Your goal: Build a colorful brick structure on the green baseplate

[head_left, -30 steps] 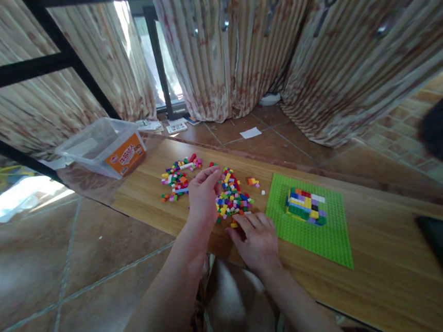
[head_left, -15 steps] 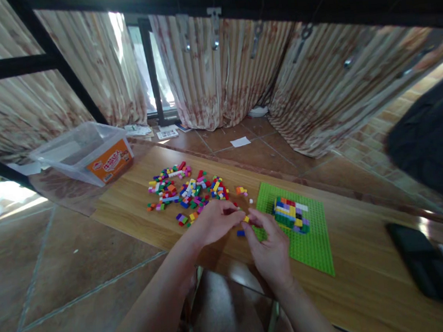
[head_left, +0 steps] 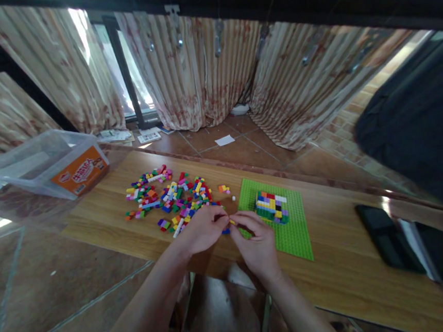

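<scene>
My left hand (head_left: 208, 227) and my right hand (head_left: 256, 239) meet over the table's near side, their fingertips pinching a small yellow brick (head_left: 232, 221) between them. Most of that brick is covered by the fingers. A blue brick (head_left: 226, 231) lies on the wood just below the fingertips. Right of my hands is a green baseplate (head_left: 295, 237) carrying a block of multicoloured bricks (head_left: 272, 206) joined together. To the left spreads a loose pile of coloured bricks (head_left: 175, 193), its nearest part partly behind my left hand.
A clear plastic box (head_left: 46, 166) with an orange label stands beyond the table's left end. A few orange and pink bricks (head_left: 224, 189) and a white brick (head_left: 233, 198) lie behind my hands. Dark flat devices (head_left: 386, 237) rest on the wooden table (head_left: 342, 259) at right.
The view has turned to the right, so everything sits further left. Both hands stay together on the yellow brick, with the fingers closer around it and less of it showing.
</scene>
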`<state>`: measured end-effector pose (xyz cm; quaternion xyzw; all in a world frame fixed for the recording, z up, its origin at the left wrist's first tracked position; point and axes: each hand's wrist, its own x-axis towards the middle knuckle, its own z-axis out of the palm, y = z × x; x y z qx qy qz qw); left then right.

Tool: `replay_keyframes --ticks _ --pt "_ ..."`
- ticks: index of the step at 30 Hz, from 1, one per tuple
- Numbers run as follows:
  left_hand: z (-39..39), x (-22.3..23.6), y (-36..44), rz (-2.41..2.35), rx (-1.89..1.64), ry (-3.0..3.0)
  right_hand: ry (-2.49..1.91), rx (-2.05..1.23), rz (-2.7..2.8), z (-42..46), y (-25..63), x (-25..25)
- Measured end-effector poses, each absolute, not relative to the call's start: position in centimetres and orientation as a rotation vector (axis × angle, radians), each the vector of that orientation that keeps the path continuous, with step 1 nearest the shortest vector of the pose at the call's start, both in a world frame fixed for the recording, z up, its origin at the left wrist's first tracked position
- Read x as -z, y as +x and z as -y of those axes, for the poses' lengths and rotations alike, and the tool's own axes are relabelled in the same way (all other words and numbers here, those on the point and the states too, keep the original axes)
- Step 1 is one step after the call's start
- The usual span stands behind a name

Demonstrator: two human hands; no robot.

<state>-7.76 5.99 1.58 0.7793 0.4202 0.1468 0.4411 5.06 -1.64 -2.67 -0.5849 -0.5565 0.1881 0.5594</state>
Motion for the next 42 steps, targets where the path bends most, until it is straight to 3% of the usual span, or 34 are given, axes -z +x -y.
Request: replay_keyframes --ticks 6,12,16,28,42 --pt "-6.3 -1.3 -7.9 -0.979 -0.404 1.911 -1.312 -0.703 1.059 1.7 5.9 2.6" --pt "-7.1 0.1 -8.3 -1.255 -0.366 2.227 -1.193 -1.03 0.558 1.9 6.8 2.4" --pt "-7.2 0.8 -8.4 -1.303 -0.331 2.322 -1.174 -1.106 0.521 2.2 7.2 2.2" --pt "-6.9 0.2 -8.7 -1.382 -0.258 2.319 -1.652 -0.578 1.406 3.0 7.2 3.3" --pt "-7.8 -1.2 -10.6 -1.515 -0.397 2.175 -1.625 -0.424 1.533 0.5 5.2 4.1"
